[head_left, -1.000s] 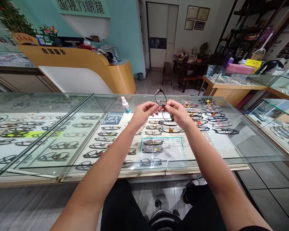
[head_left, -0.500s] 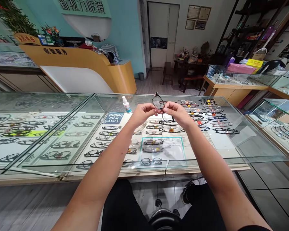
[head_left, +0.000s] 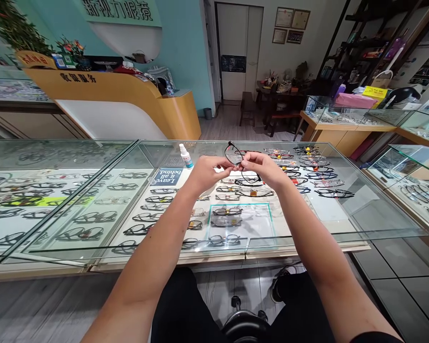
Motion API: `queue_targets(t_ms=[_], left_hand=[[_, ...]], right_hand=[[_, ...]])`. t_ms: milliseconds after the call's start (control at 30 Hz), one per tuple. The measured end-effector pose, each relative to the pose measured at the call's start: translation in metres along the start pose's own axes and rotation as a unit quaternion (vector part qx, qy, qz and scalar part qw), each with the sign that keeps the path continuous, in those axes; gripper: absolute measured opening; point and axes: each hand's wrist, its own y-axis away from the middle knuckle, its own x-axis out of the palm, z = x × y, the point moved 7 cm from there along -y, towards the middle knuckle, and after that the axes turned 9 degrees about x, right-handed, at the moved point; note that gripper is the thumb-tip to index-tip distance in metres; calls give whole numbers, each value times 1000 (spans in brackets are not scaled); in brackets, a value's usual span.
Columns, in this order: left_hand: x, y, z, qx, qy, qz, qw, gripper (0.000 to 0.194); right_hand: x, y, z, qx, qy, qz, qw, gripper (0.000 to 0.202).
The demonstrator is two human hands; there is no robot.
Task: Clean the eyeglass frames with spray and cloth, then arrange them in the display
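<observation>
Above the glass display case, a pair of dark-framed eyeglasses (head_left: 232, 153) is held up and turned on end, one lens higher than the other. My left hand (head_left: 211, 171) pinches it from the left, thumb and fingers near the middle of the frame. From the right, my right hand (head_left: 261, 167) grips it too, its fingertips almost meeting those of the left. The lower lens hangs beneath the fingers. Exactly which parts the fingertips press on is hidden.
Under the glass top of the display case (head_left: 264, 242) lie several rows of eyeglasses. A white spray bottle (head_left: 186, 156) stands at its far side, close to a blue printed card (head_left: 167, 176). A yellow counter (head_left: 182, 114) and another glass case (head_left: 346, 119) are farther back.
Both hands still hold the eyeglasses, which have tilted slightly, and the left hand has shifted a little. The whole view has moved slightly.
</observation>
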Motion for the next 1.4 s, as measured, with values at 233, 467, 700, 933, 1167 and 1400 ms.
queue_targets(t_ms=[233,467,700,933,1167,1400], left_hand=[[0,1,3,-39,79,1,996,17],[18,3,21,-107,306,-70,943,51],[20,3,30,-113,327,-115,931,54],[20,4,35,-123,315,-133,932,44],[-35,7,54,-119,242,-306,913,36],[-89,38,109,-140,83,-447,879,59]], right_hand=[[2,2,2,-4,-9,7,1000,52],[5,6,6,-8,-53,-5,999,54],[10,2,3,-27,-58,-7,998,52],[10,-2,-5,-30,-65,-15,997,52],[12,5,3,-18,-98,-32,995,57],[5,3,-1,-14,-143,-59,988,55]])
